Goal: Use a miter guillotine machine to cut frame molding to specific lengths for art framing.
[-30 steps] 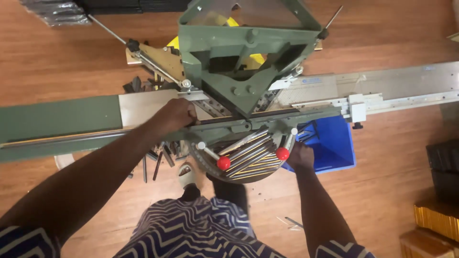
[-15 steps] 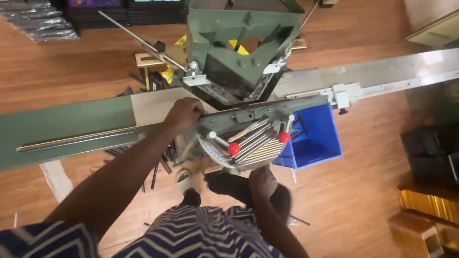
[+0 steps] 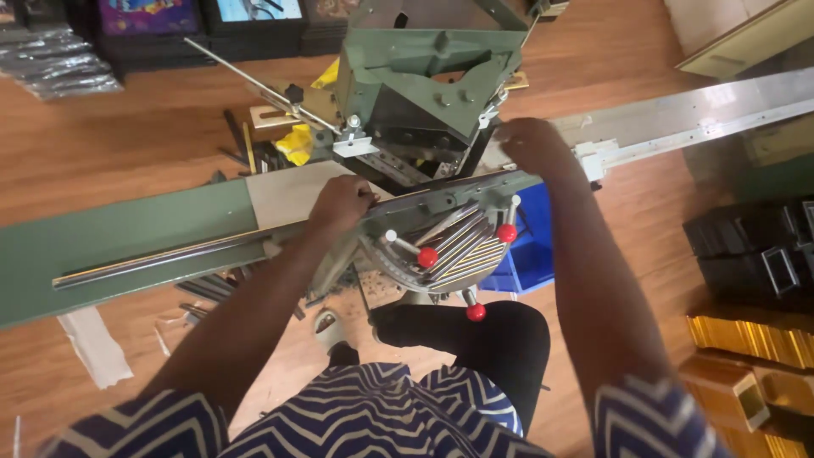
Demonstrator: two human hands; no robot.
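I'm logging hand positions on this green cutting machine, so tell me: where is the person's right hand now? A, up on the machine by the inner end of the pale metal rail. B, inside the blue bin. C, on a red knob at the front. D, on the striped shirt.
A: the right hand rests on the green machine at the inner end of the pale rail, clear of the red knobs and blue bin.

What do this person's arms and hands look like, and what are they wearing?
Both arms are bare from the upper arm down. The left hand and right hand wear no gloves; no watch or rings show. Short sleeves in a navy and white zigzag pattern match the shirt; dark trousers show below.
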